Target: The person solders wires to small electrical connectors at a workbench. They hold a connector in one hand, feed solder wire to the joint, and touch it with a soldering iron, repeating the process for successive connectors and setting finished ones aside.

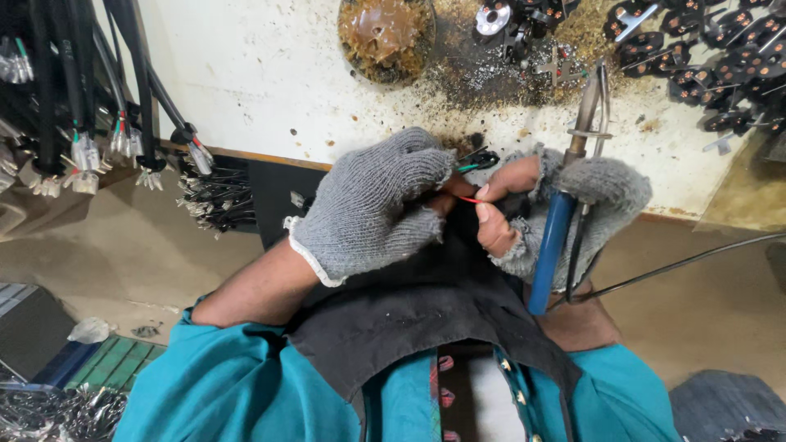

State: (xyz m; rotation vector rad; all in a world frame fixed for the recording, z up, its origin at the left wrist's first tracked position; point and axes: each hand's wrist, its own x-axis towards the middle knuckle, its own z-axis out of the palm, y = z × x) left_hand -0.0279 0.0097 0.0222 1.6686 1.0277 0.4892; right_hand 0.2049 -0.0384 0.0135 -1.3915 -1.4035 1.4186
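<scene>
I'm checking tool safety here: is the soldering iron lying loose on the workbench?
No, the soldering iron with its blue handle is held in the gloved right hand, tip pointing up over the workbench.

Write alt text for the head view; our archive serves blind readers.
Two hands in grey fingerless knit gloves meet over a dark cloth on the lap: the left hand and right hand pinch a thin red wire between them, and the right also holds a blue-handled soldering iron. Beyond lies a stained white worktable with black parts.
</scene>
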